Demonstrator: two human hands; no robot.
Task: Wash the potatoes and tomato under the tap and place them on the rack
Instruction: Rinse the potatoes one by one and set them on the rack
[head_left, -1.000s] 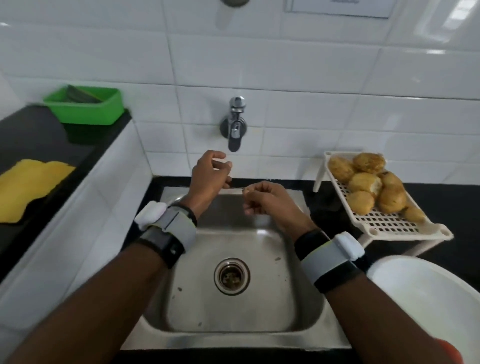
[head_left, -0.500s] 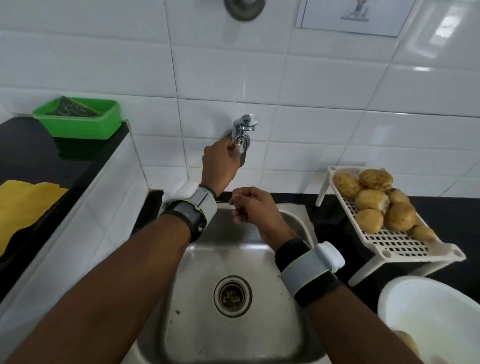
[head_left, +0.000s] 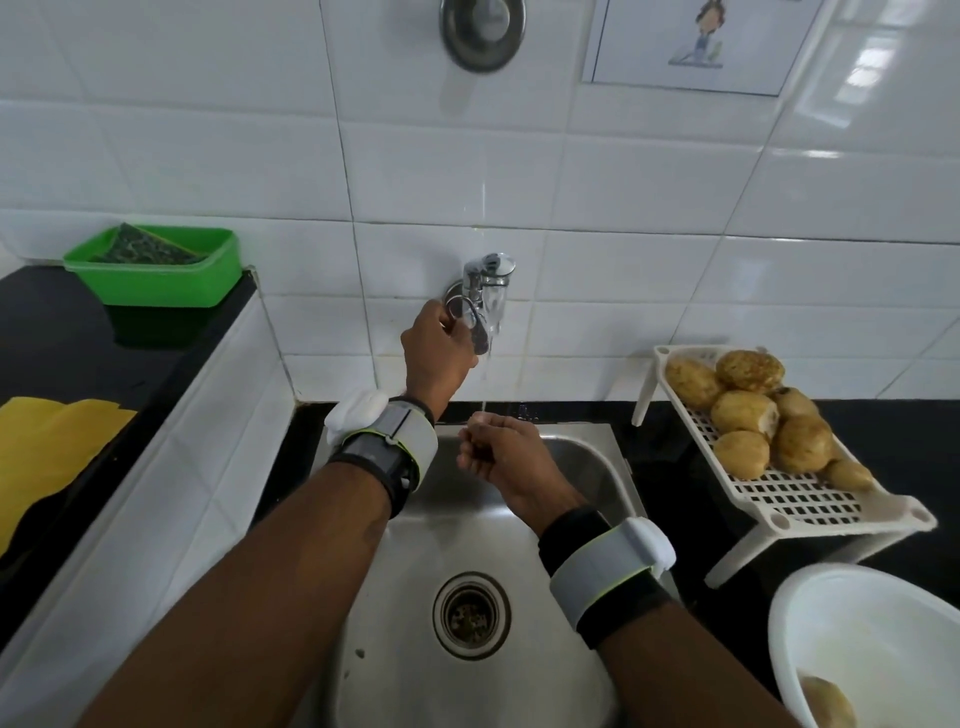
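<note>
My left hand (head_left: 439, 348) grips the handle of the chrome tap (head_left: 485, 283) on the tiled wall. A thin stream of water falls from the spout onto my right hand (head_left: 498, 452), which is curled shut over the steel sink (head_left: 582, 452); whether anything small is inside it I cannot see. Several washed potatoes (head_left: 748, 410) lie on the white plastic rack (head_left: 800, 499) to the right of the sink. One more potato (head_left: 826, 704) sits in the white bowl (head_left: 810, 597) at the lower right. No tomato is in view.
A green tub (head_left: 156, 283) with a scouring pad stands on the raised black counter at the left, with a yellow cloth (head_left: 47, 447) nearer me. The sink drain (head_left: 471, 616) lies between my forearms. A round metal fitting (head_left: 482, 31) is on the wall above the tap.
My left hand rose from over the sink to the tap handle and took hold of it. Water now runs from the tap. My right hand stayed curled under the spout.
</note>
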